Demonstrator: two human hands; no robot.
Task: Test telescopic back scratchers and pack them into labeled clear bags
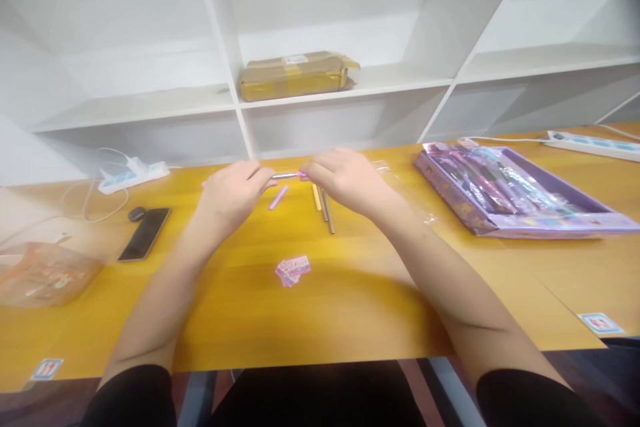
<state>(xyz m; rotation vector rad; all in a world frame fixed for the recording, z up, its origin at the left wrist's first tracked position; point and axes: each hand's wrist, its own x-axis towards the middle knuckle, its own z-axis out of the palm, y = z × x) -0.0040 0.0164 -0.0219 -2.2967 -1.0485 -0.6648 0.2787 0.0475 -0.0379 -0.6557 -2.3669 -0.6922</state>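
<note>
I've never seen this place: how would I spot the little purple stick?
On the wooden table below the white shelves, find the left hand and right hand holding a slim rod. Slightly nearer the wearer lies the purple stick. It is short and lies alone, while the yellow stick and darker sticks sit bunched to its right.

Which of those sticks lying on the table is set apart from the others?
The purple stick, lying alone nearer the left hand; the yellow stick and two grey sticks lie grouped near the right hand.
</note>
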